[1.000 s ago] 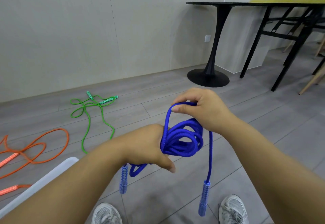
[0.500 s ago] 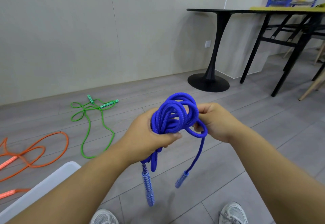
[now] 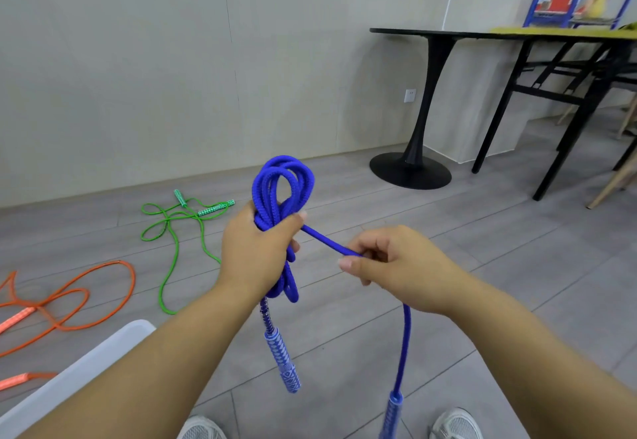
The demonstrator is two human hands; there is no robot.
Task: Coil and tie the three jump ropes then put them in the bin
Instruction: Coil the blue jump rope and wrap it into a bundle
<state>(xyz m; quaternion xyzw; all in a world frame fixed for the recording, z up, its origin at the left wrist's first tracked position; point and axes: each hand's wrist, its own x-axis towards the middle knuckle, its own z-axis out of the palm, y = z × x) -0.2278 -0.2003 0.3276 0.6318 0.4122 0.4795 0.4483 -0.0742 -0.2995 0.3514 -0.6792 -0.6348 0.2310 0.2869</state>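
the right hand (image 3: 396,266) is now pulling out from the coiled blue braided jump rope (image 3: 275,183), pinching one taut strand to cinch the wrap, i reckon; the left hand (image 3: 255,252) is clenching the coil in mid-air, white plastic bin (image 3: 86,369) waiting lower left.
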